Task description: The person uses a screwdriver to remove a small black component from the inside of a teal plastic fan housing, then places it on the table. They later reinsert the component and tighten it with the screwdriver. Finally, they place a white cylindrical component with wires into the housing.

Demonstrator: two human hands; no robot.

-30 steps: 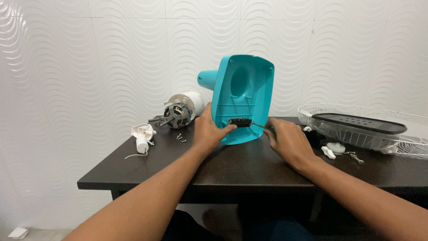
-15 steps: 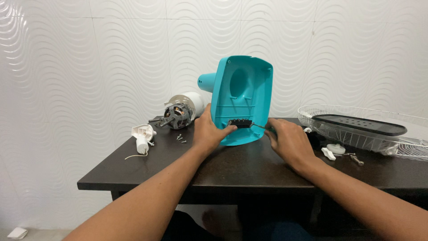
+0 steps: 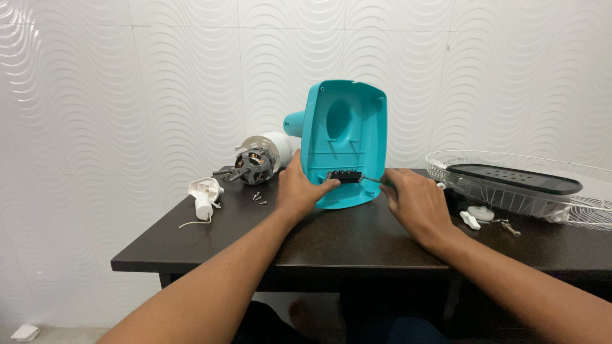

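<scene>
on the dark table (image 3: 357,245), far left, lay a white plastic cap with a cord (image 3: 204,191), then an electric motor (image 3: 258,160) with loose screws (image 3: 257,198) just in front of it. your left hand (image 3: 299,190) was clamped on the left edge of the upright turquoise fan base (image 3: 347,140), thumb touching the black switch block (image 3: 343,176). your right hand (image 3: 414,205) was closed around a thin screwdriver (image 3: 371,180), its tip at that block. a wire fan guard (image 3: 529,191) rested at the right.
</scene>
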